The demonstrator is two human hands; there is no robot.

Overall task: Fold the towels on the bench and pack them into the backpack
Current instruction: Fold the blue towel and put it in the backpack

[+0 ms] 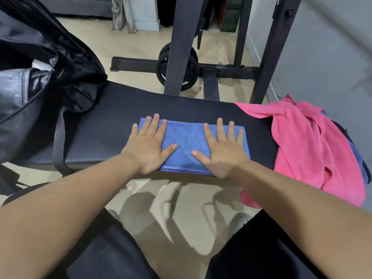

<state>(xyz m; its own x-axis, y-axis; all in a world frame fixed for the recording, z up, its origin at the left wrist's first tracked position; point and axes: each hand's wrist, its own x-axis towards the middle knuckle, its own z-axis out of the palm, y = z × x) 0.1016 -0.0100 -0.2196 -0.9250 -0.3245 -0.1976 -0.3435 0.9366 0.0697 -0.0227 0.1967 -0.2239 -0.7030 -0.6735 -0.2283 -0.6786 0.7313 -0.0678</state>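
Note:
A folded blue towel [186, 141] lies flat on the black padded bench [104, 125], near its front edge. My left hand [150, 143] presses on the towel's left end with straight, spread fingers. My right hand [222, 149] lies flat on its right end the same way. A crumpled pink towel [308, 146] is heaped on the bench's right end and hangs over the front edge, with a bit of another blue towel [360, 164] showing under it. The black backpack [40, 81] stands unzipped on the bench's left end.
A backpack strap [59, 141] drapes over the bench front at left. Behind the bench stand the dark rack uprights [181, 43] with weight plates [179, 67] on the floor. A grey wall [326, 47] is at the right. My knees are below the bench edge.

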